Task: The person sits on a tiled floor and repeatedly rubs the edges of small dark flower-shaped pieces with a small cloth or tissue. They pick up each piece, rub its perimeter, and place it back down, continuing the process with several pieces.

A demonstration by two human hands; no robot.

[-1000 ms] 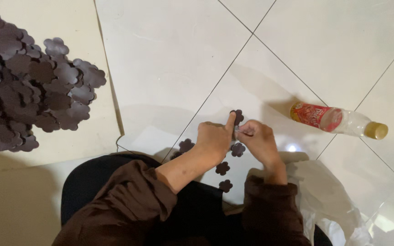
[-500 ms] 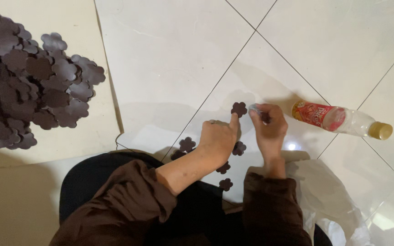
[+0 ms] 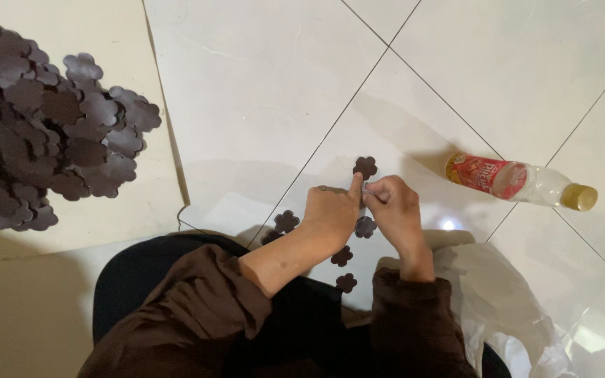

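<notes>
While both hands meet over the white tiled floor [image 3: 260,84], the left hand [image 3: 330,213] points its index finger up against a dark flower-shaped cutout [image 3: 365,166] lying flat on the tile, just far of the fingertips. Left grip: fingers curled together, index out, touching or nearly touching the cutout's near edge; cannot tell if it pinches anything. Right hand [image 3: 393,206] sits just right of the left, touching it, fingers drawn together on something small and pale at the fingertips; too small to tell what.

More flower cutouts [image 3: 286,221] lie scattered on the floor near and under the hands. Big heap of same dark cutouts [image 3: 36,133] far left on a beige sheet [image 3: 106,28].

Containers: plastic bottle [image 3: 519,182] on its side, right of the hands, yellow cap on, red label, looks nearly empty. Clear plastic bag [image 3: 498,301] crumpled near right; contents not discernible.

Brown sleeves [image 3: 197,315] fill the near edge.
</notes>
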